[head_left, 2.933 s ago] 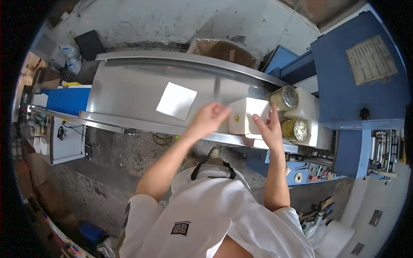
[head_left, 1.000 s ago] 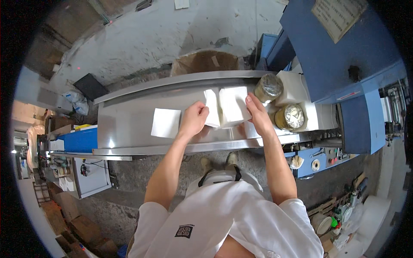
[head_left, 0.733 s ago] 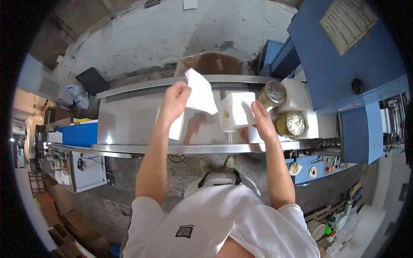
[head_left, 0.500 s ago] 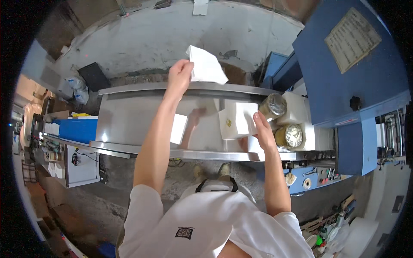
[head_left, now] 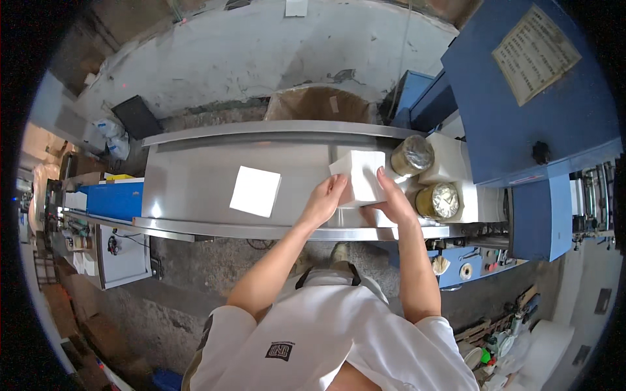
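Note:
Between my two hands stands a block of stacked white paper napkins on the metal table. My left hand presses its near left side with the thumb and fingers. My right hand grips the right side, thumb upward along the face. The fingers behind the block are partly hidden. To the left a smaller square white napkin stack lies flat on the steel tabletop, apart from both hands.
Two jar-like cylinders with shiny tops stand right of my right hand, before more white stacks. A blue machine rises at the right. Beyond the table's raised far rail sits an open cardboard box.
My left hand has come back from beyond the far rail to the napkin block. The white napkin it held is out of sight. My right hand stays at the block.

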A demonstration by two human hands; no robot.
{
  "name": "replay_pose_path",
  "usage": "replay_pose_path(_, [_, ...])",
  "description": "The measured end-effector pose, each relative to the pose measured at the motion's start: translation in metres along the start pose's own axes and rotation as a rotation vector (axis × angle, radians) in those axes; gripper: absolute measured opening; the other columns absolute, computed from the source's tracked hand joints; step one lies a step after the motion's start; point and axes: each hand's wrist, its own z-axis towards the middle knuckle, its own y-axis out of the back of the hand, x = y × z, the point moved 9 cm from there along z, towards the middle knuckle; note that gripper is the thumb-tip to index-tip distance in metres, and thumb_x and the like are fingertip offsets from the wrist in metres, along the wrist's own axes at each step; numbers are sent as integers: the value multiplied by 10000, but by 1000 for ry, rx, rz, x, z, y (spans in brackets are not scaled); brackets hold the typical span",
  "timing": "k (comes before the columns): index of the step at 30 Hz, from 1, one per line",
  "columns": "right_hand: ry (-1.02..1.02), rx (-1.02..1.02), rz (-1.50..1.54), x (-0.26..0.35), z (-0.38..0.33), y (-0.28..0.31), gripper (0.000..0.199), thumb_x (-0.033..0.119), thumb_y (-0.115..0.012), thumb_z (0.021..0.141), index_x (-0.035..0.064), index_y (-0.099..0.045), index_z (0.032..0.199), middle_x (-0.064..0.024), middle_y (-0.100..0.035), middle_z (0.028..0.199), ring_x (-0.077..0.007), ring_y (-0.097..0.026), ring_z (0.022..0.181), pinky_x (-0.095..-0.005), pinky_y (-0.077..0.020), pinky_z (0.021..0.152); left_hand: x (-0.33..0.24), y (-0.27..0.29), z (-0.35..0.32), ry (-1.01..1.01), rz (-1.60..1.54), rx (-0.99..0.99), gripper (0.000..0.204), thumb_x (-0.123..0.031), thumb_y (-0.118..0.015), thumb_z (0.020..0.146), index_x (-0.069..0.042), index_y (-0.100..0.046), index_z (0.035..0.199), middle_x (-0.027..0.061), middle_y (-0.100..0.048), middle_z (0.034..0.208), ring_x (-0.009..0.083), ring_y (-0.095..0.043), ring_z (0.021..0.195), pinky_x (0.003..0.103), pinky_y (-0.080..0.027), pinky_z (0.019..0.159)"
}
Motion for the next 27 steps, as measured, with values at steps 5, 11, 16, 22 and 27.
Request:
replay_pose_path(5, [108,35,-104,8,-5,-26,750,642,-434,955,48,-437,1413,-115,-536,1333,-240,-522,1226,-446,-441,1003,-6,5,1,80,30,137,509,-465,-554,979,6,-610,1164,39,-634,992,89,-549,800,241,-477,694])
replay_pose_path(11, [78,-7,-127,6,-7,-25,807,679,-394,948,31,-422,1429,-148,-529,1342,-265,-516,1238,-455,-426,1021,-12,12,-3,22,-9,132,472,-403,-604,966,11,-599,1193,57,-644,1043,123,-619,917,258,-524,757])
replay_pose_path(16, [104,5,-97,12,-14,-25,846,700,-393,936,30,-393,1453,-163,-495,1383,-287,-483,1276,-480,-394,1048,-12,17,-8,29,-156,5,393,-324,-584,979,50,-633,1092,67,-669,870,117,-592,726,279,-469,613])
replay_pose_path(22, [62,-43,-69,0,-4,-2,853,700,-423,925,35,-383,1459,-157,-478,1403,-290,-462,1296,-508,-370,1062,-20,51,3,-3,251,-117,299,-214,-514,971,49,-654,1001,120,-669,737,154,-651,728,329,-509,679])
replay_pose_path(27, [109,-36,26,1,-1,6,833,667,-445,936,11,-381,1444,-171,-519,1354,-284,-511,1229,-464,-424,999,-103,84,30,-275,132,-168,292,-196,-528,951,56,-662,1009,82,-694,842,134,-612,774,321,-480,706])
